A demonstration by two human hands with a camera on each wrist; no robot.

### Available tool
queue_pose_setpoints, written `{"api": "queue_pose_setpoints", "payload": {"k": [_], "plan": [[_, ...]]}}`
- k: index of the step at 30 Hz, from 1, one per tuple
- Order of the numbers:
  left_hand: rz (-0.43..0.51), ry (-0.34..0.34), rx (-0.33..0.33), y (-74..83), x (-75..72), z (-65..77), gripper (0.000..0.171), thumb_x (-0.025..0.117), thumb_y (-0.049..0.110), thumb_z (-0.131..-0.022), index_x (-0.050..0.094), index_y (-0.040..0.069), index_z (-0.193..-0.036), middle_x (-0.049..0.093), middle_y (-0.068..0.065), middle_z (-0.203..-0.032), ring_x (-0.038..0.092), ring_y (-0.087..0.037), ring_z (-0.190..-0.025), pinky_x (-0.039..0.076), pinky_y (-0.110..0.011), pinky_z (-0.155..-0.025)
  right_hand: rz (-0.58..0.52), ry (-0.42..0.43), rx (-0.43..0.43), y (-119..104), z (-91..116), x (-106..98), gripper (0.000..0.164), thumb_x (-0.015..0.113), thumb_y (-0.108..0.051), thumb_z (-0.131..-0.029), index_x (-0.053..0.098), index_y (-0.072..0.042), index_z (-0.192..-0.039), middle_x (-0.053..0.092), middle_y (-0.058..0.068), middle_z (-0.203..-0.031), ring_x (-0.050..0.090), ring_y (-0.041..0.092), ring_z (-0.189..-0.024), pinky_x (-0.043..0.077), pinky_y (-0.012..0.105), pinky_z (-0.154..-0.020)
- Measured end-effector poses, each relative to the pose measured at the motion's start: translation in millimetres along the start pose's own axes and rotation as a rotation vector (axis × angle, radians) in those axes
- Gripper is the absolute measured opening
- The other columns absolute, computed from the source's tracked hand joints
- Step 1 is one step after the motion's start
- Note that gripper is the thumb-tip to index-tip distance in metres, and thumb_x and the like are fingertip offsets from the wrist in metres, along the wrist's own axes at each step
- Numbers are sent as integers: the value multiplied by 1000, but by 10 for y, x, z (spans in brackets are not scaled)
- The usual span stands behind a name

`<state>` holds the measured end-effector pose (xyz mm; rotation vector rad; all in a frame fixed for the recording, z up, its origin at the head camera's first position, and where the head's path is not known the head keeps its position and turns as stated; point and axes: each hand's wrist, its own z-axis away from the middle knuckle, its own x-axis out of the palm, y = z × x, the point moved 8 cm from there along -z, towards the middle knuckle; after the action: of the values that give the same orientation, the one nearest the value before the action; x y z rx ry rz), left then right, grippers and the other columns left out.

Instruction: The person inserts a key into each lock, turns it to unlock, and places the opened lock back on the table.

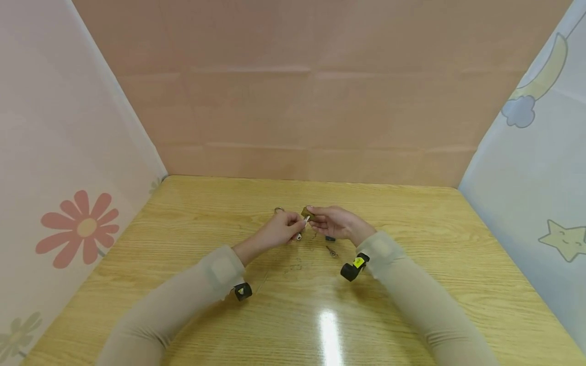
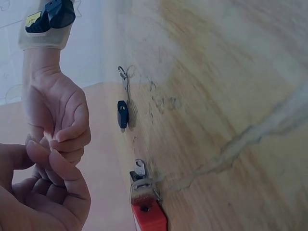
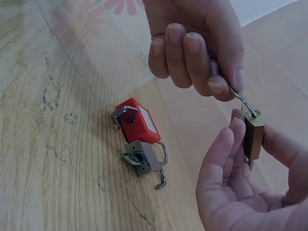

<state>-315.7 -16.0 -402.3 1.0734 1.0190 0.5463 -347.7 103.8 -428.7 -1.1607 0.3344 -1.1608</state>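
Note:
My right hand (image 1: 336, 221) holds a small brass padlock (image 3: 255, 137) between thumb and fingers, its end with the keyhole turned toward my left hand (image 1: 281, 227). Between thumb and forefinger, the left hand pinches a slim silver metal piece (image 3: 243, 100); its tip meets the keyhole end of the padlock. Whether it is a key or a pick, I cannot tell. How deep the tip sits is hidden. The left wrist view shows both hands (image 2: 48, 187) close together, with the padlock hidden behind fingers.
Beneath the hands lie a red padlock (image 3: 137, 122) and a grey metal padlock (image 3: 147, 155) with a key in it. A dark blue padlock (image 2: 122, 114) and a key on a ring (image 2: 125, 82) lie on the wooden table (image 1: 284, 315). Printed walls enclose the table.

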Motion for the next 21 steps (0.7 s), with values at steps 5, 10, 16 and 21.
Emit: {"api": "queue_pose_setpoints", "payload": {"k": [5, 10, 16, 21], "plan": [[108, 29, -68, -61, 4, -5, 36, 46, 21, -104, 61, -11, -104, 48, 0, -61, 44, -11, -53, 42, -27, -55, -14, 2, -22, -23, -9, 4, 23, 53, -19, -101, 70, -12, -86, 69, -2, -80, 64, 7, -72, 54, 20, -75], [217, 59, -133, -92, 23, 8, 34, 46, 22, -103, 62, -8, -99, 48, 0, -62, 43, -8, -52, 42, -26, -56, -18, 18, -37, -34, -2, -4, 23, 53, -18, -101, 70, -12, -86, 70, -2, -80, 65, 7, -72, 54, 20, -75], [323, 116, -169, -103, 41, 8, 28, 47, 22, -103, 62, 2, -90, 49, 2, -62, 43, -7, -50, 39, -26, -55, -33, 29, -51, -26, -4, -20, 21, 54, -19, -100, 69, -10, -88, 70, -1, -82, 65, 8, -74, 54, 20, -76], [398, 148, -167, -90, 56, -5, 27, 44, 20, -104, 58, 0, -91, 49, 2, -64, 43, -8, -53, 40, -26, -56, -51, 27, -74, -35, -14, -20, 19, 54, -19, -100, 69, -10, -91, 71, 1, -84, 66, 8, -73, 54, 19, -74]]}}
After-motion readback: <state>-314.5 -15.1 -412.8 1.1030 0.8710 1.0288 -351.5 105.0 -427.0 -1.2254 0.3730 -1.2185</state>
